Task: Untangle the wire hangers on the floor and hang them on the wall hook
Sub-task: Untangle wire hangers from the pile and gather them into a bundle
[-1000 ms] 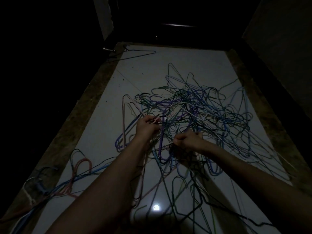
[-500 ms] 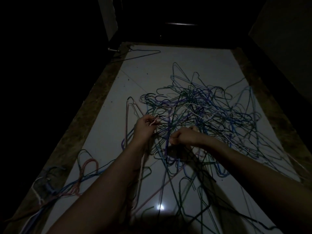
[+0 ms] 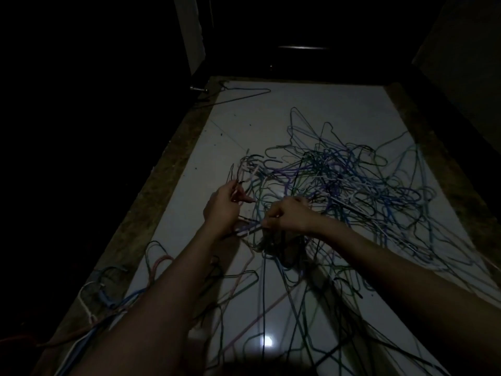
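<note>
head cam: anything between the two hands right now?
Yes. In the head view, a few thin hanger wires cross the gap between the left hand and right hand, above white floor.

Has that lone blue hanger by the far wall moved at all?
No. The blue hanger lies at the tile's far left corner by the doorstop, as before.

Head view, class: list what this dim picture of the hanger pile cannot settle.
- Wall hook: not seen in the head view; the surroundings are black.
- Which hanger each hand grips: left hand and right hand curl round wires lost in the tangle.
- Hanger count: strands overlap, too thin and dim.
</note>
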Demonstrator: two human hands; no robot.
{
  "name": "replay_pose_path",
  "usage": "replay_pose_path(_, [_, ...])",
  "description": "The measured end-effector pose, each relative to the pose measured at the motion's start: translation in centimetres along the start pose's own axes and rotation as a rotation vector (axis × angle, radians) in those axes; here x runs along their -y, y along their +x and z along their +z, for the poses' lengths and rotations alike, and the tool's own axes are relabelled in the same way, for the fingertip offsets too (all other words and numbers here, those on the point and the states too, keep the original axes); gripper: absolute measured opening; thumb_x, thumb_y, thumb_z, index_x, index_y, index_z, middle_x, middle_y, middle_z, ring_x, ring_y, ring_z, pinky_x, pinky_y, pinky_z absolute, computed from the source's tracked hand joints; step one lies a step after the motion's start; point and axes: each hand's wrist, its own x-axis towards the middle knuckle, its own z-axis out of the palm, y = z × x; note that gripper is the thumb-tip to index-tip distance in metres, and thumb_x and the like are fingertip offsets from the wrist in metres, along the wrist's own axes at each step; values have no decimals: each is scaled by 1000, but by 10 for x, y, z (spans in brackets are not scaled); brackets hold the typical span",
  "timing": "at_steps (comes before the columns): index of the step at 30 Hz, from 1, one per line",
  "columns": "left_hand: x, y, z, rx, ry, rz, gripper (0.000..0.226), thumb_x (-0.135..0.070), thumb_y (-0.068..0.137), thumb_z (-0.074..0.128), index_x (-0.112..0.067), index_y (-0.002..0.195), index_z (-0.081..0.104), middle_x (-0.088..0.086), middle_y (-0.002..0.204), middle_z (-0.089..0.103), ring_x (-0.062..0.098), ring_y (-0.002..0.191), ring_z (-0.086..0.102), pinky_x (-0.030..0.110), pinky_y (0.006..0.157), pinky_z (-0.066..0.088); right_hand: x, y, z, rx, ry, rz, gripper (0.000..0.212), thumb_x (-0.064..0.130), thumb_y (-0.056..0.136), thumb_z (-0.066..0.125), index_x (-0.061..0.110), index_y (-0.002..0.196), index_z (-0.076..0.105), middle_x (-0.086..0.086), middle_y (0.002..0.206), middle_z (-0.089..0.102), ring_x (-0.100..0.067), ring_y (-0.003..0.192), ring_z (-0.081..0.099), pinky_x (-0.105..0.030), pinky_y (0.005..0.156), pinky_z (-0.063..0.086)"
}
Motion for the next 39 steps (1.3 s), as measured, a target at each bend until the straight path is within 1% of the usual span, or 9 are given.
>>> replay_pose_path(3, [-8,2,-16,-86,-94,-13,42,12,80,45,-27,63,42,-10,65,60,24,88,68,52,78,53,13,0,-3,-47,-85,-72,22,38,89,59,22,78,70,2,95,68,-8,98,42,-38,105,8])
replay_pose_path(7, [-38,-1,-29,-110,-343,-88,39,16,86,43,-18,68,40,3,78,58,20,95,61,41,89,48,22,-6,-17,-111,-105,-64,21,39,89,59,24,79,70,6,88,68,-7,95,47,-37,103,11])
replay_pose_path(10, [-59,-4,-34,-101,-471,-118,34,7,86,55,-17,67,40,9,88,59,20,92,59,31,67,50,22,-19,-30,-114,-66,-24,22,37,90,57,22,76,67,11,77,61,-11,94,50,-37,104,12])
replay_pose_path(14, [-74,-8,-44,-37,-613,-198,19,-1,92,54,-14,78,49,6,86,59,16,72,59,17,47,52,16,-34,-41,-141,-143,45,25,37,92,54,18,84,69,4,101,68,-17,108,52,-40,106,10])
replay_pose_path(17, [-70,-12,-47,-6,-573,-226,9,2,95,43,-5,97,50,7,84,60,17,69,61,16,45,52,13,-44,-47,-137,-159,84,29,39,92,54,16,94,71,3,111,67,-18,112,53,-42,109,11])
replay_pose_path(20, [-60,-17,-49,-12,-484,-201,21,7,95,33,-6,87,49,13,79,61,12,52,65,16,43,50,13,-47,-49,-136,-90,96,24,39,90,57,19,89,71,0,105,70,-20,105,58,-45,108,28])
replay_pose_path(24, [-52,-21,-65,-31,-431,-200,26,9,95,29,-6,82,46,14,72,58,5,40,61,15,41,48,18,-44,-47,-158,-24,99,20,36,89,60,20,83,71,-3,95,71,-20,91,63,-42,88,51])
replay_pose_path(32, [-73,-22,-77,-59,-393,-113,20,6,98,28,-1,95,47,13,72,55,20,60,57,15,43,48,35,-45,-51,-343,47,68,19,23,93,57,10,92,71,-9,103,69,-24,94,62,-32,80,47])
replay_pose_path(39, [-112,-16,-52,-28,-426,-34,27,6,96,30,-8,82,48,13,69,58,5,38,59,16,40,48,24,-55,-62,-526,102,150,17,26,91,58,15,84,69,-4,84,69,-23,81,63,-41,77,53])
